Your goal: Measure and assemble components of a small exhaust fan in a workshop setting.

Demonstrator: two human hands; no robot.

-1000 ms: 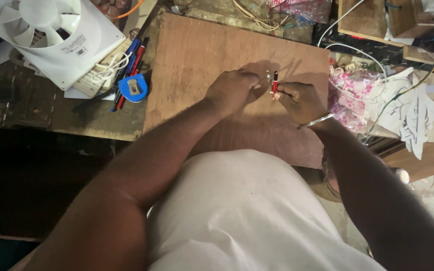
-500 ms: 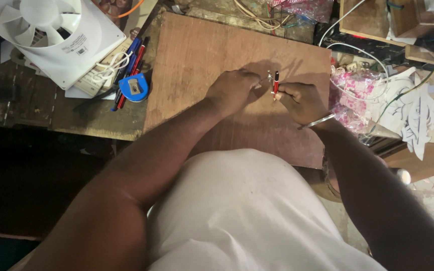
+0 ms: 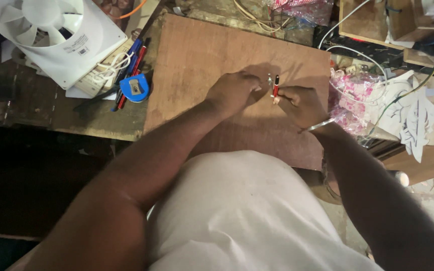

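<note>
Cluttered table [image 3: 36, 118], brown plywood board [image 3: 212, 50] lying flat on top. White exhaust fan [image 3: 51, 35] at far left. Left hand [image 3: 234, 90] curled on the board, grip unclear. Right hand [image 3: 300, 103] closed around red screwdriver [image 3: 276, 86], upright mid-board beside tiny metal piece [image 3: 269, 79].

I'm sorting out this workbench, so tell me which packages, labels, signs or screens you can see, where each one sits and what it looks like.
Small label: on the white fan housing, top left; pale rectangle with dark print.
Plastic packet: right of the wooden board, beside the right hand; crinkled, clear with pink pattern.
Second plastic packet: top edge, similar pink-and-clear.
No signs or screens.
</note>
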